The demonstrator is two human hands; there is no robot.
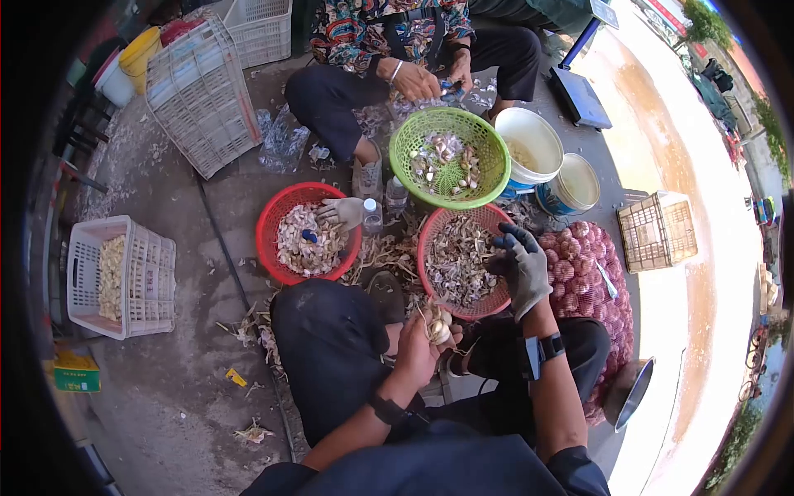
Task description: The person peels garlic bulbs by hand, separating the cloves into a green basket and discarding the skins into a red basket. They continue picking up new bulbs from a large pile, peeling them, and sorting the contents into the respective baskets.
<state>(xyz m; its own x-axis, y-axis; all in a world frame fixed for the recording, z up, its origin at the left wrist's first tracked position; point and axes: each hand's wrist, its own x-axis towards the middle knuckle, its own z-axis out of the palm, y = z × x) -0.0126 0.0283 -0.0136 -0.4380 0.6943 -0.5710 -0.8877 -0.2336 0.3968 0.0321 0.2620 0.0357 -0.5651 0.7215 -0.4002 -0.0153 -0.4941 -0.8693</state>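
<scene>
My bare left hand (418, 351) is closed around a partly peeled garlic bulb (437, 329), its pale cloves facing up. Apart from it, on the right, my right hand (526, 269) wears a grey glove with dark fingertips. Its fingers are bent and spread, with nothing visible in them. It hovers at the right edge of a red basket (423, 240) full of garlic skins and scraps. Left of that stands another red basket (263, 236) of garlic pieces, with a loose glove (341, 212) and a small blue item on top.
Opposite, a person's hands (418, 83) work behind a green basket (397, 165) holding garlic. White buckets (532, 136) stand beside it. A mesh sack of garlic bulbs (591, 273) and a metal bowl (630, 395) lie right. A white crate (149, 277) holds peeled cloves at left.
</scene>
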